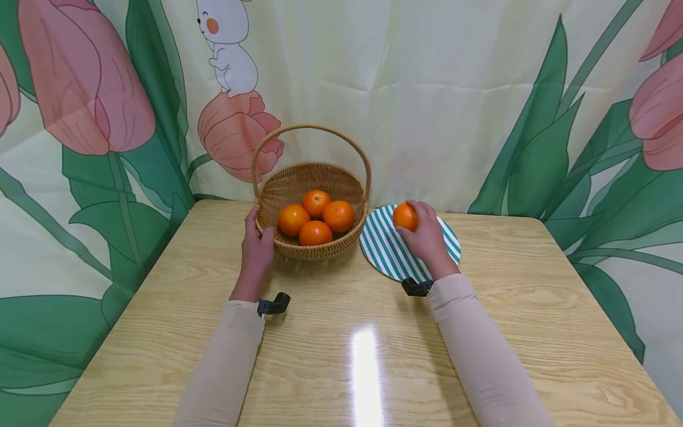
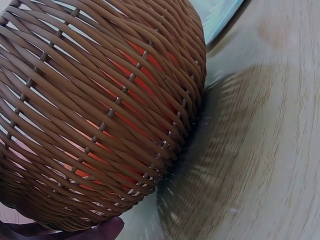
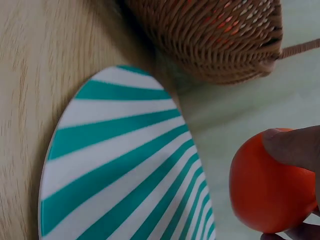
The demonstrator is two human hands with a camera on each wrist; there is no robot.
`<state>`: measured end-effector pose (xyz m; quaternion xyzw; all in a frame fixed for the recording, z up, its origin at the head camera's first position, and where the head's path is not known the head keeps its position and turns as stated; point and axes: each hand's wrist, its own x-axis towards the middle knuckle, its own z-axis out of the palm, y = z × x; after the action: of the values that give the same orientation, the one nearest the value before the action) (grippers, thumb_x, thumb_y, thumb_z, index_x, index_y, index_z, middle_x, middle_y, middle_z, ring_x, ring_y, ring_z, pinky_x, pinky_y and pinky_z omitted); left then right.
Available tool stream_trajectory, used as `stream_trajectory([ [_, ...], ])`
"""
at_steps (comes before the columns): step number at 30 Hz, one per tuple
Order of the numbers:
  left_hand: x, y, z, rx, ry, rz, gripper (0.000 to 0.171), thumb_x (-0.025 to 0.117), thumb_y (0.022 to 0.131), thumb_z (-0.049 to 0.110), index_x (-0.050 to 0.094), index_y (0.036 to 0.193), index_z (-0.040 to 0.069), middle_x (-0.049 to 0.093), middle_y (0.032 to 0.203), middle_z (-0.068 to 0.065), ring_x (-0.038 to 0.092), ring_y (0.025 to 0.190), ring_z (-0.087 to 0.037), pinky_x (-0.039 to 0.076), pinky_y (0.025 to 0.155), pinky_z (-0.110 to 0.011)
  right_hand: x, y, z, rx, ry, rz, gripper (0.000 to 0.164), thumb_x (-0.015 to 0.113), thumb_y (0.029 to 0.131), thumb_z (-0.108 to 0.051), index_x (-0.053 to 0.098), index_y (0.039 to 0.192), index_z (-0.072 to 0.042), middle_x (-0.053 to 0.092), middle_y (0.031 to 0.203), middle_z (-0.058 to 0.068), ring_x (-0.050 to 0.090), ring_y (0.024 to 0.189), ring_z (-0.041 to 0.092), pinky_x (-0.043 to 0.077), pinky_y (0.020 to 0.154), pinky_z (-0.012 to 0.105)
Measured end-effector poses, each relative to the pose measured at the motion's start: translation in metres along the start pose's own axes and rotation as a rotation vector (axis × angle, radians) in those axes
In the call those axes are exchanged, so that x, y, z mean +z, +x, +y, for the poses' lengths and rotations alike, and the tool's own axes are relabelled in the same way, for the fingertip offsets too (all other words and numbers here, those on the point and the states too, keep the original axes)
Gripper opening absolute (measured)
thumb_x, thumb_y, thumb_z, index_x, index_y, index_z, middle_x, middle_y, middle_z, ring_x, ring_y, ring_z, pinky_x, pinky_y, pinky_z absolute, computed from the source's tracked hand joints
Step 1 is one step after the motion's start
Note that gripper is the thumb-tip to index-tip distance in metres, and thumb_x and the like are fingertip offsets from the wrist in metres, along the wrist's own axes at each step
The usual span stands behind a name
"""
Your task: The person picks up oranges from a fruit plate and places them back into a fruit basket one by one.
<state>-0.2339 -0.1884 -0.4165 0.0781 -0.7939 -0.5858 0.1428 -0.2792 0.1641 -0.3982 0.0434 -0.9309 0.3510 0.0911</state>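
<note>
A wicker basket (image 1: 320, 253) with a tall looped handle stands at the back of the table, tipped toward me. Several oranges (image 1: 315, 233) lie inside it, and their colour shows through the weave in the left wrist view. My left hand (image 1: 257, 246) grips the basket's left side, thumb at the rim. To the right, my right hand (image 1: 430, 242) holds one orange (image 1: 405, 217) between thumb and fingers. That orange (image 3: 267, 187) is raised over a round mat (image 1: 380, 244) with green and white stripes, and part of it is hidden by the hand.
The wooden table (image 1: 315, 344) reaches back to a curtain (image 1: 427, 118) printed with tulips and a white animal. The striped mat lies just right of the basket, near the table's back edge. A black wrist camera (image 1: 274, 303) sits on each wrist.
</note>
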Motion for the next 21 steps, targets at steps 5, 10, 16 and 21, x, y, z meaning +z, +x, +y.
stream_trajectory([
  [5,-0.001,0.001,0.000,-0.005,-0.005,-0.011,0.061,0.041,0.095,0.025,0.020,0.152,0.033,0.025,0.159,-0.008,0.033,0.142,-0.028,0.029,0.115,-0.048,-0.001,-0.002,-0.011,-0.046,0.025,0.015,0.068,0.069,0.089,-0.024,0.036,0.148,-0.021,0.029,0.153,0.012,0.043,0.124,0.039,0.044,0.100,0.057],
  [10,-0.001,0.003,0.000,-0.006,-0.008,-0.022,0.061,0.040,0.095,0.026,0.019,0.152,0.033,0.024,0.160,-0.007,0.033,0.142,-0.028,0.028,0.115,-0.048,-0.002,-0.005,-0.020,-0.072,0.049,0.025,0.066,0.070,0.088,-0.024,0.038,0.146,-0.020,0.031,0.153,0.011,0.044,0.124,0.039,0.045,0.098,0.058],
  [16,0.000,0.003,0.000,-0.014,-0.008,-0.028,0.062,0.040,0.095,0.028,0.019,0.153,0.035,0.023,0.160,-0.007,0.032,0.142,-0.028,0.028,0.115,-0.049,-0.004,-0.008,-0.029,-0.112,0.059,0.045,0.065,0.071,0.088,-0.025,0.040,0.145,-0.020,0.032,0.152,0.013,0.046,0.124,0.041,0.045,0.098,0.059],
  [21,0.002,0.002,-0.001,-0.016,-0.004,-0.032,0.062,0.041,0.095,0.031,0.019,0.152,0.036,0.025,0.159,-0.008,0.033,0.141,-0.028,0.029,0.114,-0.049,-0.006,-0.010,-0.034,-0.151,0.055,0.059,0.066,0.072,0.087,-0.026,0.041,0.145,-0.020,0.032,0.153,0.014,0.046,0.126,0.042,0.044,0.099,0.058],
])
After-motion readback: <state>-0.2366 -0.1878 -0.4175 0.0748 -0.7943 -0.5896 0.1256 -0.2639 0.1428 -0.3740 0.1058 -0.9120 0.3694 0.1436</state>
